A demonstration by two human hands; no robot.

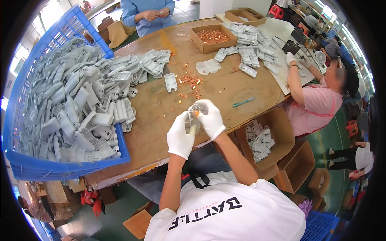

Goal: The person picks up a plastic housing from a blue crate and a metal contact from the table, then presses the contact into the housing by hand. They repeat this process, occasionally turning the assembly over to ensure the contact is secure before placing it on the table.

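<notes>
In white gloves, my two hands meet over the near edge of the table. My left hand (179,138) is closed on the lower end of a small grey plastic casing (187,125). My right hand (210,121) pinches at its upper end, where a copper-coloured spot shows; my fingers hide most of the part. Beyond them lies a loose pile of small copper pieces (189,80). A single grey casing (171,82) lies beside that pile, and a flattened clear plastic bag (208,67) rests to its right.
A blue crate (36,166) heaped with grey casings stands at left, spilling onto the table. A cardboard box (209,47) holds copper pieces. A teal pen (243,102) lies at right. Finished-looking casings fill a carton (281,154) below. Co-workers sit opposite and at right.
</notes>
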